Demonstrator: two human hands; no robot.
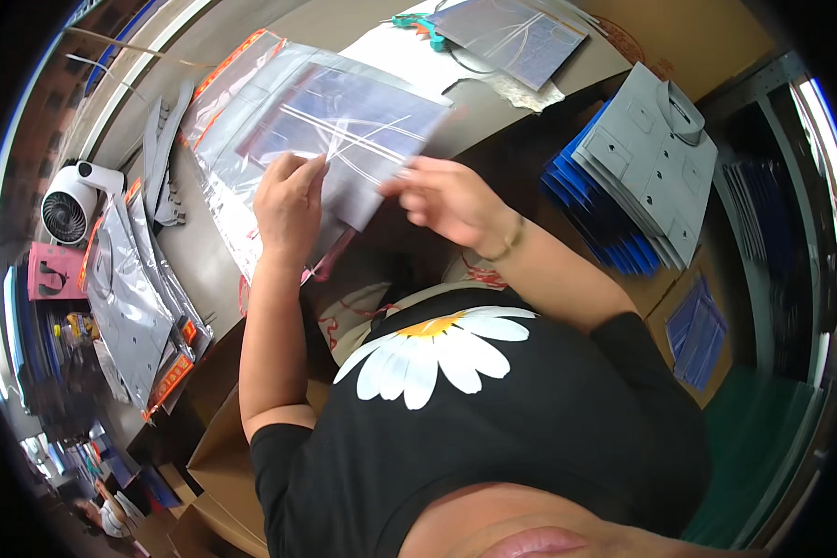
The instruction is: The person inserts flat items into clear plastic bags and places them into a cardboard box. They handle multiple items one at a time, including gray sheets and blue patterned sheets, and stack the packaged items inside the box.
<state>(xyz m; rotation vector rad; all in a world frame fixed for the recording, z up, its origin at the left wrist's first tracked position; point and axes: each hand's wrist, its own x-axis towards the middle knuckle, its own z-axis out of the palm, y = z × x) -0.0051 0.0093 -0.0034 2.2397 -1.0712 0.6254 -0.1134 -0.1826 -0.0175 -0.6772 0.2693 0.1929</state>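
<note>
Bringing thumb and fingertips close together, left hand (288, 200) is over the near part of a flat grey packet (395, 121), beside its crossing white cords (367, 144); whether it grips a cord, cannot tell. Right hand (451, 205), motion-blurred, fingers partly curled at the packet's right edge, firmness of hold unclear. Packet sits over a clear orange-edged plastic bag (228, 177) on the table (200, 246); second grey packet (511, 42) and teal-handled tool (434, 39) at far side, white fan (65, 216) left, stacked grey boards (646, 167) right.
</note>
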